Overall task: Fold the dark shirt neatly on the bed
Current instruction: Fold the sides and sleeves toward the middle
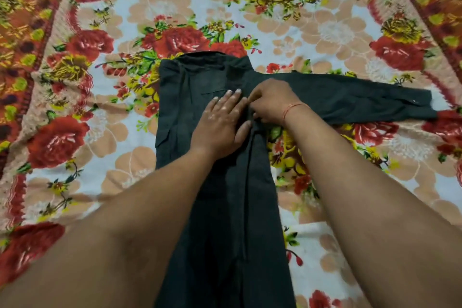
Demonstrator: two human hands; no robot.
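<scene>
Dark cloth: the dark shirt (pixel 225 195) lies flat on the flowered bed (pixel 337 32), collar (pixel 212 57) farthest from the person, its length running straight back toward them. The left hand (pixel 220 125) presses flat on the chest, just beside the right hand (pixel 271 101), which pinches fabric where the unfolded sleeve (pixel 362 100) stretches off rightward, nearer that hand.

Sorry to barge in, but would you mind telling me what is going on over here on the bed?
A person is partway through folding a dark long-sleeved shirt spread on a red, peach and white floral bedsheet. The left hand presses flat on the shirt's body, while the right hand pinches the cloth near the shirt's right edge. The left side looks already folded in. One long sleeve lies stretched out to the person's right, not yet folded.
</scene>
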